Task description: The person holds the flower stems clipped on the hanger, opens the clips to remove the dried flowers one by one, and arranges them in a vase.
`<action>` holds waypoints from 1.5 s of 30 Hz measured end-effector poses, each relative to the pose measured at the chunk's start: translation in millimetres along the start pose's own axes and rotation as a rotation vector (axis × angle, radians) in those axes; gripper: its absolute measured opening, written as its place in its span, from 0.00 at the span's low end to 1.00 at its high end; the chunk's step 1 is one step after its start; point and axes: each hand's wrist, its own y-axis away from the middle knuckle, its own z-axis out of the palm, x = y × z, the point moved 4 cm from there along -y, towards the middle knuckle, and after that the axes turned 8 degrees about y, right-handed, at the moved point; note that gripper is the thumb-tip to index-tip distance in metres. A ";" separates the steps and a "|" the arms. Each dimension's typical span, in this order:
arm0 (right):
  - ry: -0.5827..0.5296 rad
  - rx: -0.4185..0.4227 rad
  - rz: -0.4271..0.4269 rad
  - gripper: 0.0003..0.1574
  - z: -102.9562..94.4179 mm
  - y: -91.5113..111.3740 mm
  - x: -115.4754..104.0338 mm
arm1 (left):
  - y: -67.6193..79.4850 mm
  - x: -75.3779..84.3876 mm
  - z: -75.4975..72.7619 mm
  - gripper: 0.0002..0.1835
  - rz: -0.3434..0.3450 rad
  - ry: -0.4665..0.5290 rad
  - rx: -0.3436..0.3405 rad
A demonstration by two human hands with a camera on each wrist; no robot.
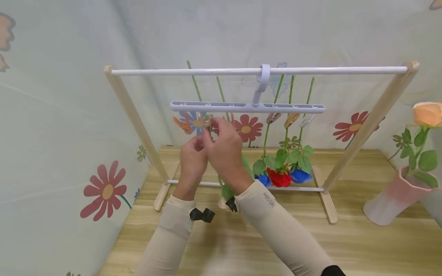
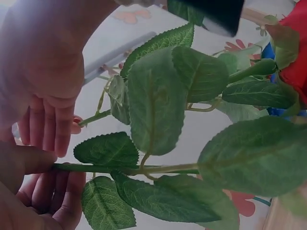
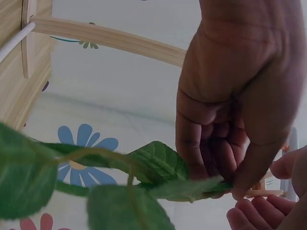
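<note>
My left hand (image 1: 193, 157) pinches the green stem (image 3: 225, 184) of an artificial rose between thumb and fingers. The stem's top rises behind the lilac hanger (image 1: 214, 107), and its leaves (image 2: 153, 96) and pale bloom (image 1: 222, 203) hang low, partly behind my right wrist. Close beside it, my right hand (image 1: 226, 147) pinches a yellowish clothespin (image 1: 206, 122) under the hanger, with the fingertips partly hidden. An orange clothespin (image 1: 183, 123) dangles just left of it. To the right, a pinkish clothespin (image 1: 232, 117) overlaps a second stem (image 1: 221, 92).
The hanger hooks over the white rail (image 1: 190, 71) of a wooden rack (image 1: 132, 111). Blue and red roses (image 1: 279, 178) hang upside down from clothespins (image 1: 291, 120) on the right. A pink-and-white vase (image 1: 393, 199) with a peach rose (image 1: 428, 114) stands at far right.
</note>
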 end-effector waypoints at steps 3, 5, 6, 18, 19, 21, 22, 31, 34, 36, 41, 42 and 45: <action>0.034 0.046 0.006 0.16 4.4 -0.7 -3.2 | 0.1 1.4 -1.4 0.07 0.019 -0.036 0.005; 0.051 0.083 0.011 0.16 7.1 -2.3 -3.1 | 0.4 2.3 -1.9 0.07 0.031 -0.059 0.007; 0.049 0.104 0.013 0.16 8.1 -3.1 -2.8 | 0.6 2.6 -1.9 0.07 0.037 -0.063 0.006; 0.075 0.240 0.029 0.14 11.5 -7.8 0.1 | 3.9 7.6 -0.9 0.08 0.068 -0.118 -0.025; 0.082 0.243 0.030 0.14 12.1 -7.9 0.6 | 3.9 7.8 -1.0 0.08 0.064 -0.120 -0.027; 0.090 0.245 0.031 0.13 13.2 -7.9 1.7 | 4.0 8.0 -1.1 0.08 0.055 -0.127 -0.033; 0.095 0.247 0.032 0.13 13.6 -7.7 2.2 | 3.8 7.5 -1.1 0.07 0.048 -0.131 -0.037; 0.115 0.251 0.013 0.13 15.1 -6.6 4.8 | 5.7 2.7 -4.1 0.08 -0.008 -0.217 -0.082; 0.116 0.244 0.007 0.13 16.3 -5.8 6.2 | 6.7 1.3 -6.1 0.10 -0.027 -0.246 -0.096; 0.113 0.240 0.004 0.13 16.8 -5.3 6.7 | 7.1 1.5 -6.5 0.10 -0.025 -0.261 -0.101; 0.111 0.227 0.009 0.14 16.9 -5.1 6.1 | 6.1 2.5 -6.4 0.10 -0.001 -0.274 -0.099; 0.111 0.223 0.013 0.14 17.1 -5.1 5.8 | 6.0 2.2 -6.5 0.10 -0.002 -0.274 -0.098; 0.099 0.204 0.015 0.14 17.7 -5.0 4.3 | 5.4 -1.2 -7.4 0.10 -0.026 -0.277 -0.105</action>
